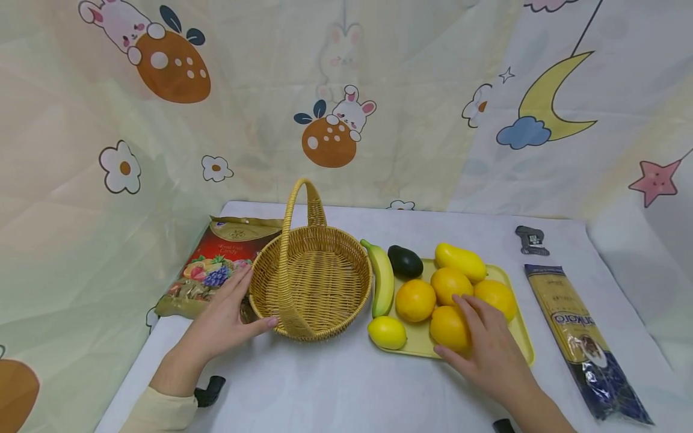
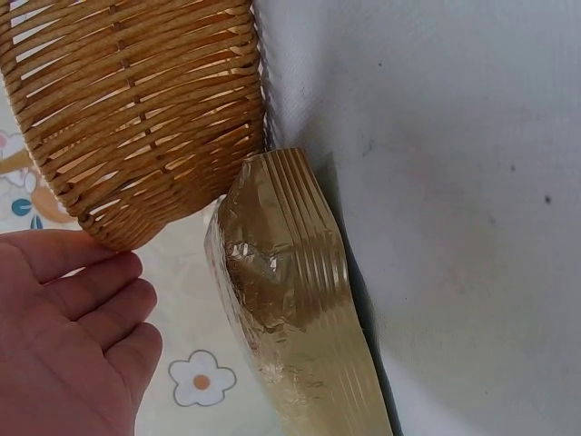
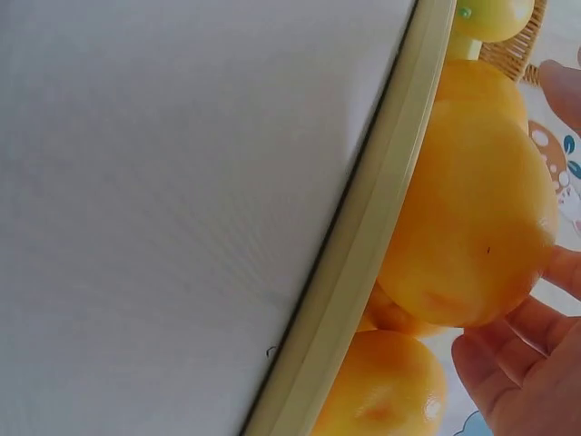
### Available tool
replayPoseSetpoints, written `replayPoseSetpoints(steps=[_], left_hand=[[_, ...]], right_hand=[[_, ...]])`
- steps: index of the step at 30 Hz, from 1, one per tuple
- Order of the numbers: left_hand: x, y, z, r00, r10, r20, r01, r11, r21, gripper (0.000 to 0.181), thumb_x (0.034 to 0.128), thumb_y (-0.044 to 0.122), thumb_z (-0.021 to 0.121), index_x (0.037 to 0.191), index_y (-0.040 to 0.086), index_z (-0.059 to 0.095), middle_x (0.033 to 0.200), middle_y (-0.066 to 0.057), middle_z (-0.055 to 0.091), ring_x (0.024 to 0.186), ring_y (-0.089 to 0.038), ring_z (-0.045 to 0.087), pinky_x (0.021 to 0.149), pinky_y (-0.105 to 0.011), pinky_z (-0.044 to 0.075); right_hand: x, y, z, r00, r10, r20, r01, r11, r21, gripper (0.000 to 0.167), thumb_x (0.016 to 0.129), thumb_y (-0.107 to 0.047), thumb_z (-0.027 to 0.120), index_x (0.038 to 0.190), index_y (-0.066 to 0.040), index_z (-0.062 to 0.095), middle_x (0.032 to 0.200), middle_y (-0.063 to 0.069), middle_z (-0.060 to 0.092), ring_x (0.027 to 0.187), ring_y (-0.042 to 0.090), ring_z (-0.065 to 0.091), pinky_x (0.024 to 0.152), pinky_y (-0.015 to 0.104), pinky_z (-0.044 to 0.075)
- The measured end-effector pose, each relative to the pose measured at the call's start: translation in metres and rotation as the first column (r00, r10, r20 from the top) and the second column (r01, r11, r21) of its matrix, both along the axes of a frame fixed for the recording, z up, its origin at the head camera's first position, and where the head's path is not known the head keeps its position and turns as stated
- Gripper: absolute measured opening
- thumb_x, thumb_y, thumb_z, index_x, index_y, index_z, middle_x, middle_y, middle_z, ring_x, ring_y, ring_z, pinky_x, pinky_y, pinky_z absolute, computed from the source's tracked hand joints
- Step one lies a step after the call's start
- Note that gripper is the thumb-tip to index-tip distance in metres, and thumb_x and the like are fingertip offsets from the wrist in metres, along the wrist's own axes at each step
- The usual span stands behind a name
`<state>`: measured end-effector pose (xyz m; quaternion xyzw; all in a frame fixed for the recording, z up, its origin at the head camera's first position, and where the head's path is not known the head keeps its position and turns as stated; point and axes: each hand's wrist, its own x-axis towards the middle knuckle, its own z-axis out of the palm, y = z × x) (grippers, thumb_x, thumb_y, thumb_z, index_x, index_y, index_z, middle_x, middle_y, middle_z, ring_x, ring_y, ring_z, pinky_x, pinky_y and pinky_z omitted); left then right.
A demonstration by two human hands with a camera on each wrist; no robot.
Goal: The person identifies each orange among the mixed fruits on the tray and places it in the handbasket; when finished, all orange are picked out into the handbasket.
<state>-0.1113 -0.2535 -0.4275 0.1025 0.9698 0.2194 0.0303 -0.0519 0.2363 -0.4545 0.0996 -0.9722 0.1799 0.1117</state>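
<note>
For a clean grip, we'd settle the right hand (image 1: 489,346) evenly round the front orange (image 1: 448,328) without nudging the orange behind it (image 1: 449,284); the right fingers are spread about the front one, thumb apart. The left hand (image 1: 224,319) rests at the rim of the basket (image 1: 325,282), fingers parted from thumb (a light touch should suffice, we judge). Our orange lies near the front edge of the yellow tray (image 1: 415,344): round, smooth, softly glossy, with one tiny dark fleck.
</note>
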Motion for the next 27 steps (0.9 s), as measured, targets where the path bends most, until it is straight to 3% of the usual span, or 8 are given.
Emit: replayPoseSetpoints(steps=[12, 27], left_hand=[[-0.0006, 0.0, 0.0013, 1.0, -0.001, 0.002, 0.001, 1.0, 0.002, 0.125, 0.0808, 0.082, 0.068, 0.169, 0.01, 0.016, 0.177, -0.014, 0.015, 0.161, -0.045, 0.018, 0.119, -0.077, 0.028], [-0.0014, 0.0009, 0.0024, 1.0, 0.01, 0.026, -0.01, 1.0, 0.001, 0.128, 0.0783, 0.085, 0.067, 0.169, 0.012, 0.015, 0.177, -0.014, 0.014, 0.161, -0.046, 0.017, 0.118, -0.078, 0.028]], right_hand=[[0.0038, -0.002, 0.0026, 0.999, 0.008, 0.046, -0.008, 1.0, -0.01, 0.092, 0.079, -0.041, 0.092, 0.155, -0.014, 0.046, 0.148, 0.017, 0.046, 0.134, 0.036, 0.042, 0.109, 0.064, 0.045], [0.0009, 0.0025, 0.0039, 0.994, -0.009, 0.112, 0.013, 0.999, -0.04, 0.085, 0.078, -0.031, 0.094, 0.148, -0.009, 0.052, 0.143, 0.02, 0.048, 0.128, 0.039, 0.047, 0.109, 0.066, 0.045]])
